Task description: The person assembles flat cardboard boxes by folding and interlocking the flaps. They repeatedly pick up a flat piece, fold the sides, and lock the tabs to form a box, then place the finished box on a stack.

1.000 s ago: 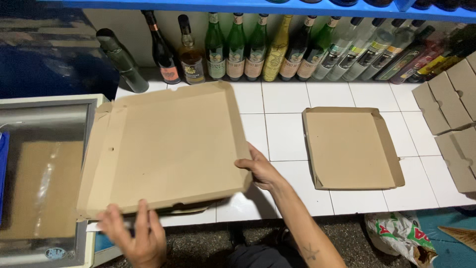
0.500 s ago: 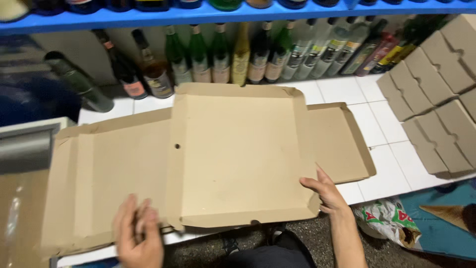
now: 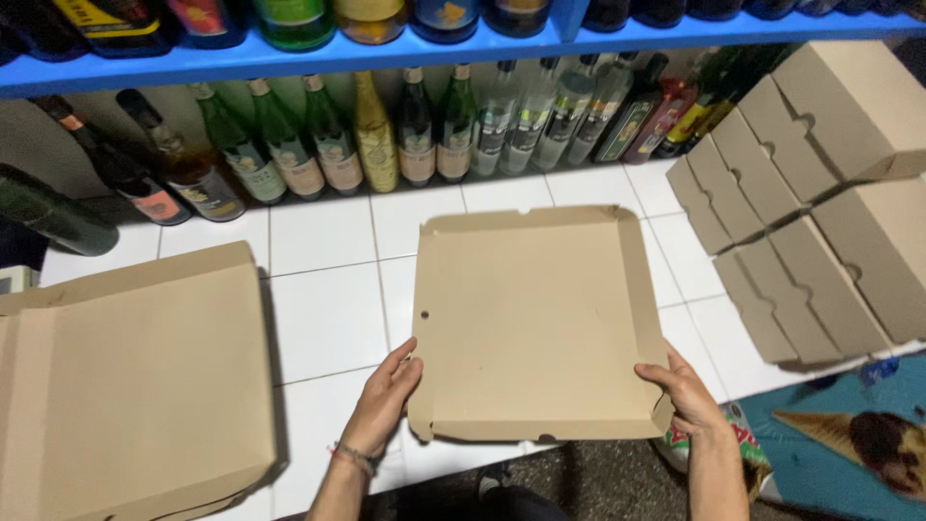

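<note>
Cardboard tray (image 3: pixel 535 323) on white tiles, left hand (image 3: pixel 391 386), right hand (image 3: pixel 687 391) gripping near corners

Plain tan cardboard tray (image 3: pixel 535 318), unprinted, with one small dark hole near its left edge. Left of it, a larger flat box (image 3: pixel 135 386) in the same tan. Beneath both, white tiles (image 3: pixel 323 318) with thin grey joints. Behind the tray, green, clear and dark bottles (image 3: pixel 415 135) under a bright blue shelf (image 3: pixel 289 60). Right of the tray, tan stacked boxes (image 3: pixel 820 193). On my left wrist, a band (image 3: pixel 352 455), perhaps reddish.
</note>
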